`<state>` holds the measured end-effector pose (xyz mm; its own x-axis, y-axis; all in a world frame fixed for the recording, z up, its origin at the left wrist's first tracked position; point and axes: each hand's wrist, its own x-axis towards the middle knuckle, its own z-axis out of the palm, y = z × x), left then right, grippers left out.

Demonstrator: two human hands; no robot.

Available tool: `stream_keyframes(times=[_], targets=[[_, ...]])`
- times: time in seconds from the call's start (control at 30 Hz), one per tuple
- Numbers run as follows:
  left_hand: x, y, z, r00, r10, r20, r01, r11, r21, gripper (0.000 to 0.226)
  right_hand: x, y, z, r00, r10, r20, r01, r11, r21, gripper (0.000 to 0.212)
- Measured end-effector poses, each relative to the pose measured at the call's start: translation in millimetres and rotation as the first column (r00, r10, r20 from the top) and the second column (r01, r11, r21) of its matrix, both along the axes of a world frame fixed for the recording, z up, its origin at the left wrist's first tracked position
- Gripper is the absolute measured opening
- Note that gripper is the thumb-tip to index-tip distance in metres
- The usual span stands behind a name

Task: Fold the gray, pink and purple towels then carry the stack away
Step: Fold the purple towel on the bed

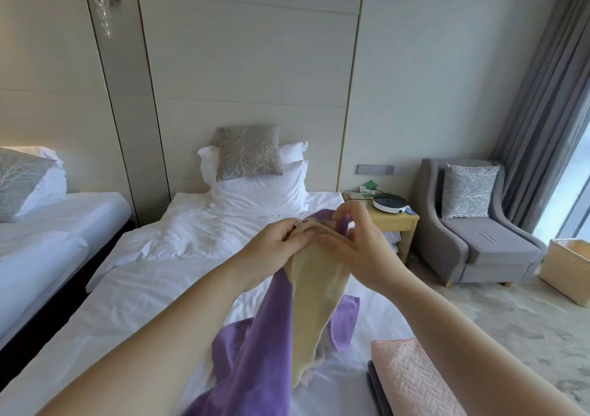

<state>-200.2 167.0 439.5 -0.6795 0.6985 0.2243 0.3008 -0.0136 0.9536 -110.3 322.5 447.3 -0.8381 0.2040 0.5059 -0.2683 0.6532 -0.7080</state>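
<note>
At frame centre both hands, left hand point(277, 243) and right hand point(357, 246), pinch the purple towel point(255, 361) by its top edge, likely matching corners for its first fold, while the folded pink towel point(412, 380) lies on the gray towel point(376, 390) at lower right.

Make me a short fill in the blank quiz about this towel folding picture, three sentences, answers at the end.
1. Both hands, left hand and right hand, hold up the ____ towel.
2. The folded pink towel lies on top of the ____ towel.
3. The armchair stands beside the ____.

Answers: purple; gray; curtain
</note>
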Motion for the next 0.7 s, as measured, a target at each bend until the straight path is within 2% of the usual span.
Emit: stream_keyframes(times=[0.07, 0.13, 0.23, 0.33, 0.5, 0.7], targets=[[0, -1, 3, 0.998, 0.069, 0.000, -0.069, 0.997, 0.022, 0.021, 3, 5, -4, 0.997, 0.024, 0.077, -0.009, 0.981, -0.194, 0.038], [0, -1, 5, 0.995, 0.099, -0.007, -0.099, 0.995, 0.023, 0.023, 4, 10, -8, 0.994, -0.018, 0.104, 0.049, 0.953, -0.300, 0.028], [1, 1, 4, 0.995, 0.097, -0.008, -0.097, 0.995, -0.003, 0.019, 3, 10, -7, 0.996, -0.076, 0.037, 0.084, 0.938, -0.335, 0.013], [2, 4, 3, 0.989, 0.090, 0.117, -0.095, 0.995, 0.037, 0.022, 3, 4, 0, 1.000, -0.014, -0.018, 0.007, 0.942, -0.336, 0.019], [2, 3, 0, 0.967, 0.106, 0.230, -0.135, 0.985, 0.112, 0.022, 4, -1, 3, 0.997, 0.074, 0.036, -0.062, 0.967, -0.248, 0.016], [8, 4, -1, 0.982, 0.019, 0.188, -0.029, 0.998, 0.048, 0.018, -3, -9, -2, 0.998, 0.047, 0.038, -0.035, 0.959, -0.281, 0.025]])
